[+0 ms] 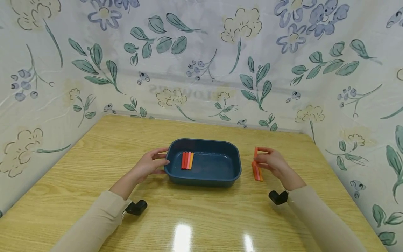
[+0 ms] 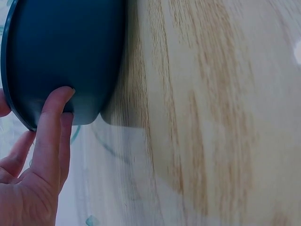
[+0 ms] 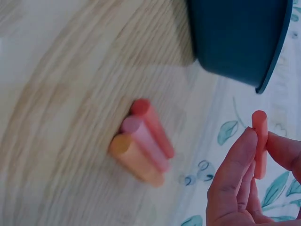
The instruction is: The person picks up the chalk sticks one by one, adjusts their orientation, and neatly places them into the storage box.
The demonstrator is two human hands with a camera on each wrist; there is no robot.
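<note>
My left hand (image 1: 148,163) holds the left end of a dark blue rectangular container (image 1: 203,183). Its thumb lies over the rim, and the fingers press the outer wall (image 2: 70,52). To the container's right, my right hand (image 1: 274,163) pinches an orange-red, chalk-like stick (image 3: 260,148) between thumb and fingers, above the table. Below that hand, three similar sticks lie side by side on the wood: a red one (image 3: 153,127), a pink one (image 3: 146,143) and an orange one (image 3: 136,160). Inside the container, several red, pink and yellow-orange sticks (image 1: 187,161) lie in a row toward the left.
The light wood-grain table (image 1: 201,217) carries everything. A floral cloth (image 1: 201,70) stands behind it and along both sides. Black wrist-worn devices (image 1: 136,207) hang below both wrists.
</note>
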